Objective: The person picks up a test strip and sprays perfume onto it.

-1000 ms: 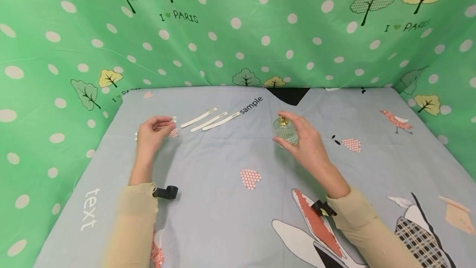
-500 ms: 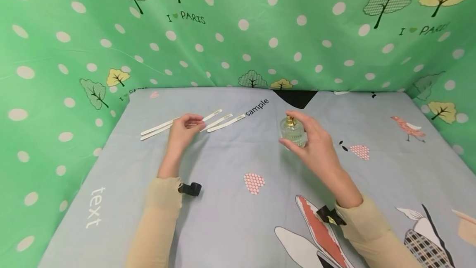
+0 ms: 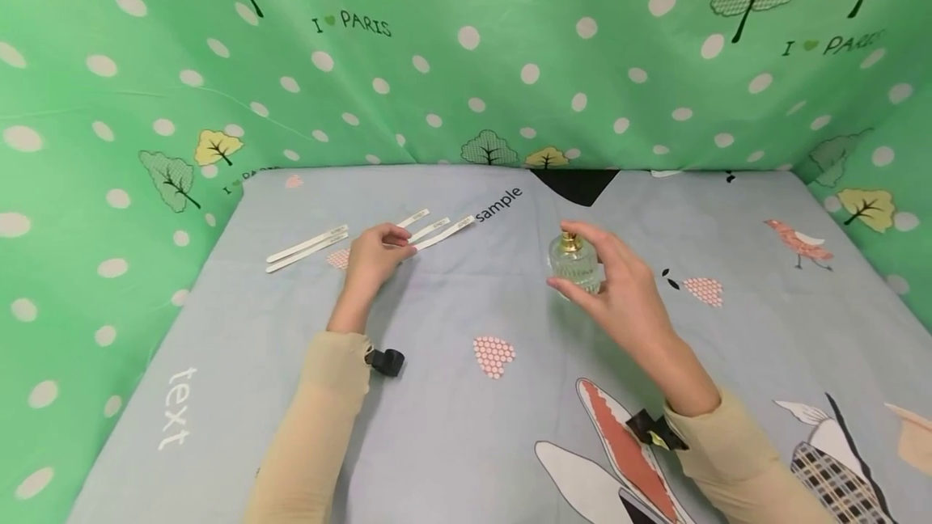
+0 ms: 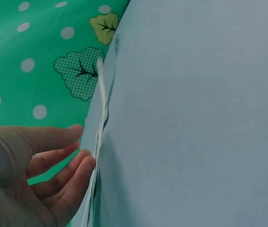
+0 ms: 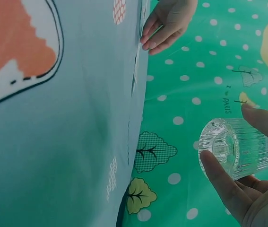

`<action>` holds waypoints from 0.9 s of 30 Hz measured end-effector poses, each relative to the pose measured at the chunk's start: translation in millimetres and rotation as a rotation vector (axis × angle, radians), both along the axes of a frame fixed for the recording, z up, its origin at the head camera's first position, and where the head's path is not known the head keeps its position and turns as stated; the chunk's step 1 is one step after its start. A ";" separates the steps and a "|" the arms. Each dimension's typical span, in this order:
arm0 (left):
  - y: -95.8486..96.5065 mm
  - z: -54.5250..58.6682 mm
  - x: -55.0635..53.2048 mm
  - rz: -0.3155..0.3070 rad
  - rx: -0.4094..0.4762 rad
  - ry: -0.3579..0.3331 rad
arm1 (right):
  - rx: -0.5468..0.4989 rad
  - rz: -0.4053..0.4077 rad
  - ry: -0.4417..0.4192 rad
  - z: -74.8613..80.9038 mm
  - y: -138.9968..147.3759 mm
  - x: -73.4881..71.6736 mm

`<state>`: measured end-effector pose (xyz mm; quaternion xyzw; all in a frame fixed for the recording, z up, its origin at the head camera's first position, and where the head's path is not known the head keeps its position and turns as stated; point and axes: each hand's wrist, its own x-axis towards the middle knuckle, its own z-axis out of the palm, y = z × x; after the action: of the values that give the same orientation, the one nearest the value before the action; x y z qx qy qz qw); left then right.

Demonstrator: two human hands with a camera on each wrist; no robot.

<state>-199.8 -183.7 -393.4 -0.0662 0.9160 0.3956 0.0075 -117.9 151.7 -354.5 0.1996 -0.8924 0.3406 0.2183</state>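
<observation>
Glass bottle (image 3: 573,264) pinched by the right hand (image 3: 628,291), left hand (image 3: 374,259) loosely spread, perhaps touching white strips (image 3: 446,234)

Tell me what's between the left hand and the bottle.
The head view shows the ends of three strips beside the left hand, then only grey cloth up to the bottle, with "sample" printed farther back.

Setting: you're in a draped space, home or studio unclear.
Green curtain (image 3: 502,31): up behind your surface (image 3: 451,427), rounding both far corners.
Printed cloth (image 3: 429,306): covering it.
</observation>
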 end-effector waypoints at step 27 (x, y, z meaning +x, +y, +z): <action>0.4 -3.0 -4.9 0.041 0.011 0.048 | -0.009 0.006 -0.044 -11.1 -0.6 -8.9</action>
<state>-204.7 -183.4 -396.3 -0.0754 0.9123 0.4020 -0.0224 -126.8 151.1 -365.6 0.1938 -0.8949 0.3496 0.1984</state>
